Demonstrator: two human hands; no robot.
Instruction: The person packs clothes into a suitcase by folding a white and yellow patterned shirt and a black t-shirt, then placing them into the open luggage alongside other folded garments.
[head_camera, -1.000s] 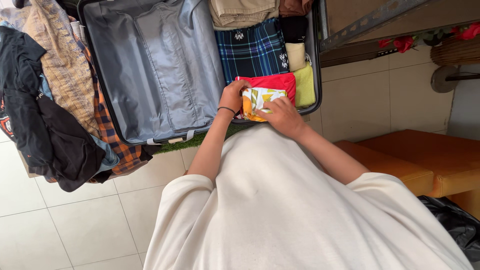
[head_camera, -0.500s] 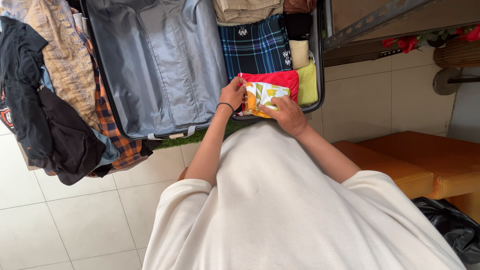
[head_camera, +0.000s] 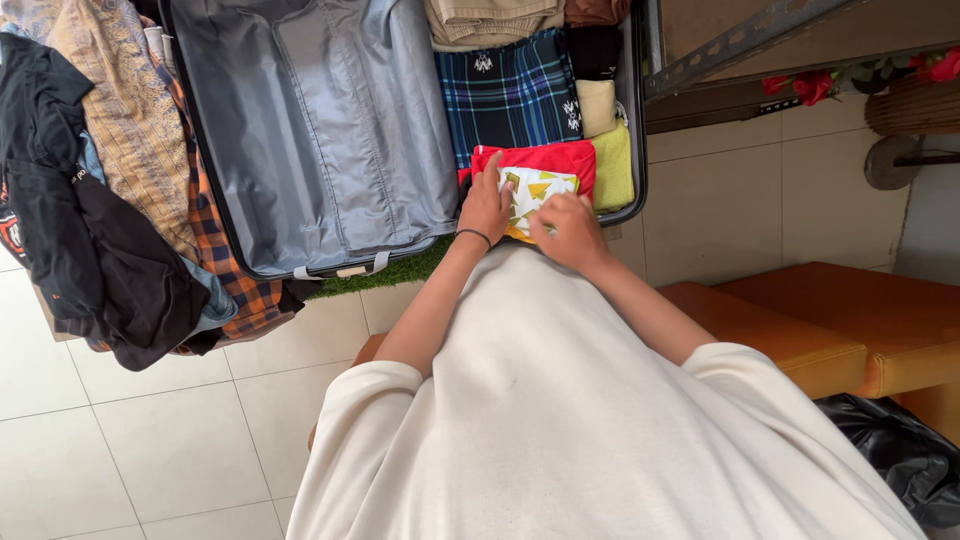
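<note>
Suitcase (head_camera: 330, 140), open flat on the floor: grey-lined lid half bare, packed half holding a folded plaid garment (head_camera: 510, 95), beige trousers (head_camera: 490, 18), a red folded cloth (head_camera: 545, 158) and a yellow-green towel (head_camera: 612, 165) at the near corner.

Patterned cloth (head_camera: 535, 195), white with yellow and green shapes, folded small: lies on top of the red folded cloth, against the suitcase's near wall.

Left hand (head_camera: 487, 205): fingers spread flat, pressing the cloth's left edge; grip not closed around anything.

Right hand (head_camera: 570, 228): fingers bent onto the cloth's near edge; whether they pinch it or only press cannot be told.

Heap of loose clothes (head_camera: 90, 180): left of the suitcase, untouched.

Risk: the small fold, resting on a soft stack beside the wall, could spring open or slide off if pressure is uneven.
</note>
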